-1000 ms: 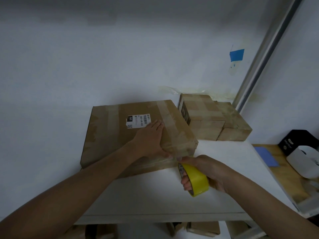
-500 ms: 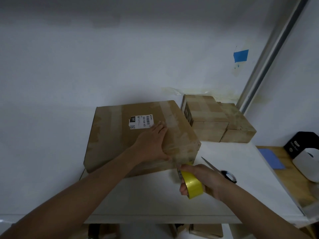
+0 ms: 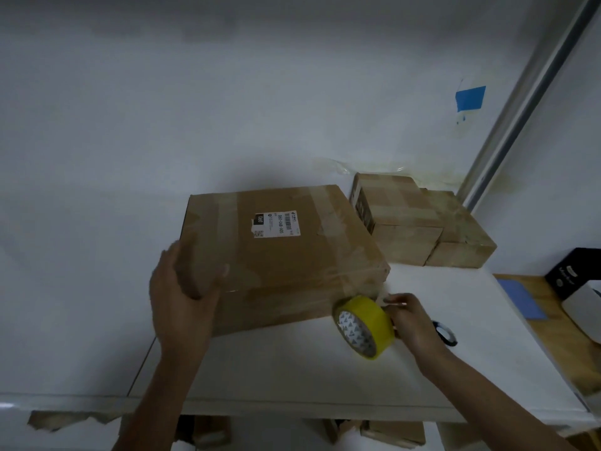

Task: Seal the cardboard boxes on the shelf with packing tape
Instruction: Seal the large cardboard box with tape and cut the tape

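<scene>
**Left hand clamps box corner, right hand holds tape roll at front right corner**

Large box (image 3: pixel 292 255) lies flat on the white shelf (image 3: pixel 292 369), front face toward the camera, white label (image 3: pixel 276 224) on top. Glossy tape bands cross its right end and wrap down the front right corner.

Left hand (image 3: pixel 185 301) grips the front left corner of the large box. Thumb lies on the top face, the other fingers (image 3: pixel 172 255) are curled round the left side, clamped on the cardboard.

Right hand (image 3: pixel 413 320) holds the yellow tape roll (image 3: pixel 364 327) from its right side, fingers closed on the rim. The roll stands on edge, tilted, just beside the box's front right corner, patterned core facing the camera. Cannot tell whether the roll touches the shelf.

Scissors (image 3: pixel 445 335) lie on the shelf behind the right wrist, mostly hidden.

Two small boxes (image 3: pixel 400 222), already taped, sit side by side at the back right, against the wall (image 3: pixel 162 125) and close to the large box.

Blue tape patch (image 3: pixel 470 97) is stuck on the wall. A wooden counter (image 3: pixel 549 317) to the right carries a blue sheet (image 3: pixel 520 297) and a black box (image 3: pixel 575 271).
</scene>
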